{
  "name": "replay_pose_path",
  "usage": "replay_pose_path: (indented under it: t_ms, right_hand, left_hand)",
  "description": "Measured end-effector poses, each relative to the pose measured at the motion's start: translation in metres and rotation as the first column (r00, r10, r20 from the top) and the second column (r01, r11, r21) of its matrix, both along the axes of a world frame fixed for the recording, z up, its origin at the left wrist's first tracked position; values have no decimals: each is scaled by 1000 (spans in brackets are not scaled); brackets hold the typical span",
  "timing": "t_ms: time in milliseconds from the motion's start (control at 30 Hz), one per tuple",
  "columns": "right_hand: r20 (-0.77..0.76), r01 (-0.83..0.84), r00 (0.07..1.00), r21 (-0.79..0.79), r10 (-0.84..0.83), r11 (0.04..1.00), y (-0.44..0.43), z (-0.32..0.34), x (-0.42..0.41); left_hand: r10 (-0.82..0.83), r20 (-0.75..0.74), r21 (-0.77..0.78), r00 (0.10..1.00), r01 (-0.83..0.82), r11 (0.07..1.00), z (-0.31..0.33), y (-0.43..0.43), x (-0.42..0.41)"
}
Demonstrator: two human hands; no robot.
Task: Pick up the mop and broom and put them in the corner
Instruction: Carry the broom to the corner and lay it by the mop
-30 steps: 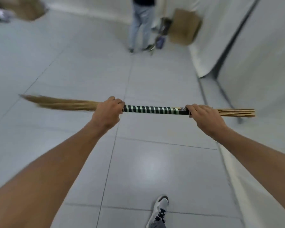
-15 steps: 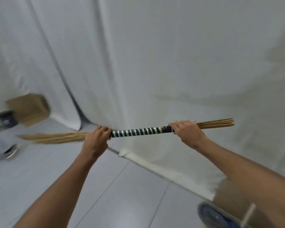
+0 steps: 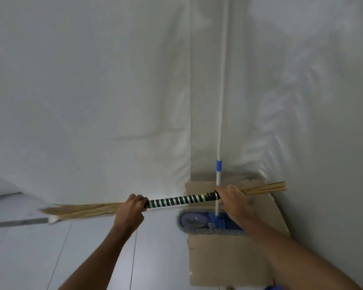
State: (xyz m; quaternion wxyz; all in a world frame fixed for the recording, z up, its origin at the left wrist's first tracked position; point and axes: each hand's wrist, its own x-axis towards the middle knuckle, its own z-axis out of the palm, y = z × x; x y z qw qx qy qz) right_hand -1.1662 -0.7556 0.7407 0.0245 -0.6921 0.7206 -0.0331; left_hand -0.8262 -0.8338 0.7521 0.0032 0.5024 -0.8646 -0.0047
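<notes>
I hold a grass broom level in front of me, its black-and-white striped handle between my hands. My left hand grips where the tan bristles begin, and the bristles stretch out to the left. My right hand grips the dark end of the wrap, with bare sticks poking out to the right. Behind the broom a mop stands upright in the corner, its white pole with a blue band leaning on the white sheet. Its blue head rests on a cardboard sheet.
White sheeting covers both walls that meet at the corner. The floor is pale grey tile. A grey strip lies on the floor at the left. A small blue thing shows at the bottom edge.
My view has swung right from the open room with another person to the corner. The standing mop and cardboard have come into sight. Both hands keep the same grip on the broom.
</notes>
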Motion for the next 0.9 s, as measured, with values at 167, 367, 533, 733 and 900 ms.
replay_pose_path:
  t_ms: [167,367,533,733,900]
  right_hand:
    - [5,87,996,188,-90,978,-6,-140,-61]
    - [92,106,985,337,-144,936,7,-382,-81]
    - [104,87,986,366,-134,927,25,-569,-73]
    - [111,62,988,368,-110,928,52,-753,-67]
    - [108,73,987,369,-121,927,52,-828,-66]
  left_hand:
    - [-13,-17,168,1000,16,986,-133,-33,-67]
    - [-73,2,297,997,69,952,-367,-48,-99]
    - [-88,47,397,995,62,916,-566,-22,-91]
    - [-112,62,439,992,73,896,-747,7,-84]
    - [-86,100,425,991,35,904,-829,12,-88]
